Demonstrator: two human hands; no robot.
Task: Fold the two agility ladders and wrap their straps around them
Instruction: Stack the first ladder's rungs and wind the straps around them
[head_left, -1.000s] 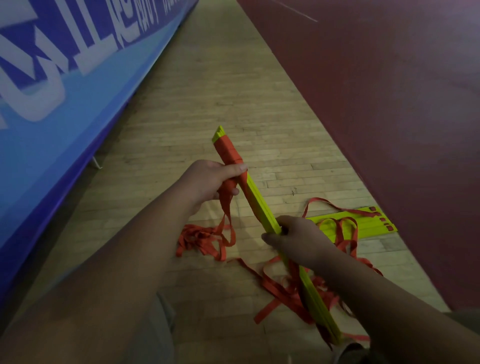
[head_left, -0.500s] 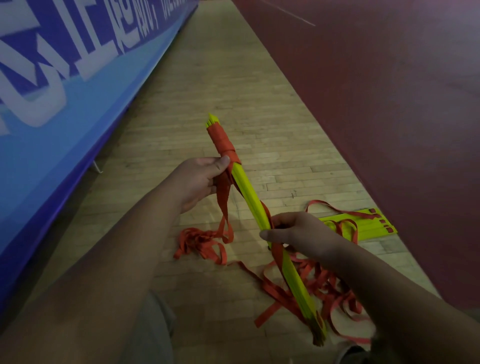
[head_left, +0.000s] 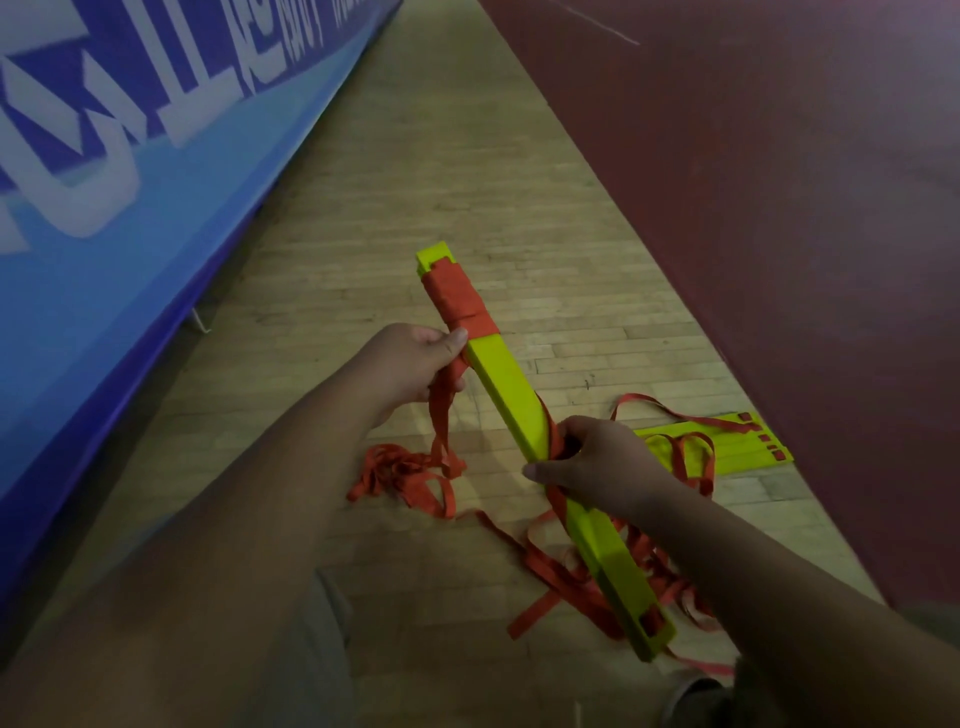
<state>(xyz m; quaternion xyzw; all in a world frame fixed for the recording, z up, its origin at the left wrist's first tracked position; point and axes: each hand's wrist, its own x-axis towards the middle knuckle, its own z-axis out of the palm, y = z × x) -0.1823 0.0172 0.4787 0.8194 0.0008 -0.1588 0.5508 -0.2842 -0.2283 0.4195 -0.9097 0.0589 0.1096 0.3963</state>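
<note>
Head view: a blue banner (head_left: 130, 234) with white lettering walls off the left side, and a dark red court surface (head_left: 779, 208) fills the right. Between them a pale plank floor (head_left: 441, 182) runs ahead as an open strip. The first ladder (head_left: 511, 395), a folded bundle of flat yellow-green plastic rungs, is held slanting above the floor, its far end bound in tight turns of orange strap (head_left: 460, 306). The second ladder (head_left: 737, 452) lies flat at the red edge, strap looped loosely over it. Loose strap (head_left: 405, 478) lies tangled on the planks. The left hand (head_left: 410, 369) pinches the strap just beside the bundle, and the right hand (head_left: 597, 462) curls round the bundle's middle.
</note>
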